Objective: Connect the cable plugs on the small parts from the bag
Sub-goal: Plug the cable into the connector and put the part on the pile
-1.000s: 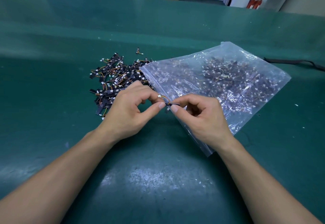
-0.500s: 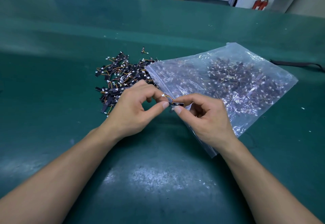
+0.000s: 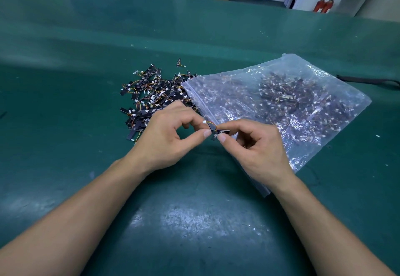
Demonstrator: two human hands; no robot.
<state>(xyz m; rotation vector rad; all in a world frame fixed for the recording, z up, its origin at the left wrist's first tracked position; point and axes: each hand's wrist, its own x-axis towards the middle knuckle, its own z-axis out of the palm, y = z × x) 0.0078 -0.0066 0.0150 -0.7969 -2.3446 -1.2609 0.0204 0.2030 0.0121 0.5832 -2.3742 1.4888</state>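
Small part (image 3: 218, 131) pinched between left hand (image 3: 166, 137) and right hand (image 3: 257, 148) beside bag (image 3: 281, 107).

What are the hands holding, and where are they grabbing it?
A small black part. The right hand pinches its black strip; the left hand pinches the wire end.
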